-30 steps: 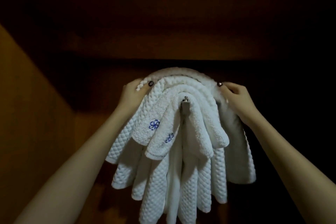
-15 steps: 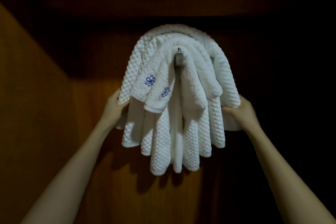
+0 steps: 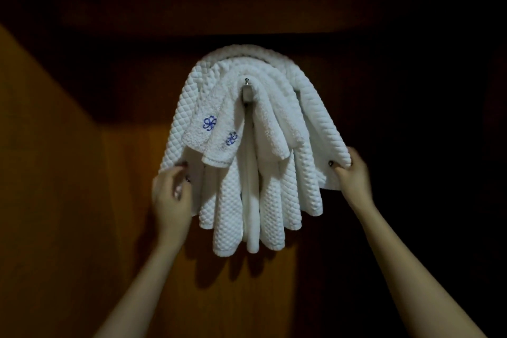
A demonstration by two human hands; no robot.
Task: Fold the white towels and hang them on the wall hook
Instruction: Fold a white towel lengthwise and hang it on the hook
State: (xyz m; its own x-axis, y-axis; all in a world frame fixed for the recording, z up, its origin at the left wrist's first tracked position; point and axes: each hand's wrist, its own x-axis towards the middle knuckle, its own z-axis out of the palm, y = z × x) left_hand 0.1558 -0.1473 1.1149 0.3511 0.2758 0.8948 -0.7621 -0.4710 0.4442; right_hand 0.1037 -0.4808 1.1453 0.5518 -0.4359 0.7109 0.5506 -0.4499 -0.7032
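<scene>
Several folded white towels (image 3: 274,195) hang draped over a metal wall hook (image 3: 247,90) on a wooden wall. The outermost one is a quilted towel (image 3: 323,107) arching over the rest; two inner terry towels carry blue embroidered flowers (image 3: 209,123). My right hand (image 3: 352,173) pinches the lower right end of the outer quilted towel. At that towel's lower left end is my left hand (image 3: 171,195), blurred, fingers loosely curled and touching the edge; whether it grips is unclear.
The wooden wall (image 3: 123,228) is orange-brown and lit at the left and below the towels. Its top and right side lie in deep shadow. A side wall (image 3: 41,145) angles in from the left.
Both hands have slid down from the top of the outer towel beside the hook to its lower ends. The left hand has loosened and is moving.
</scene>
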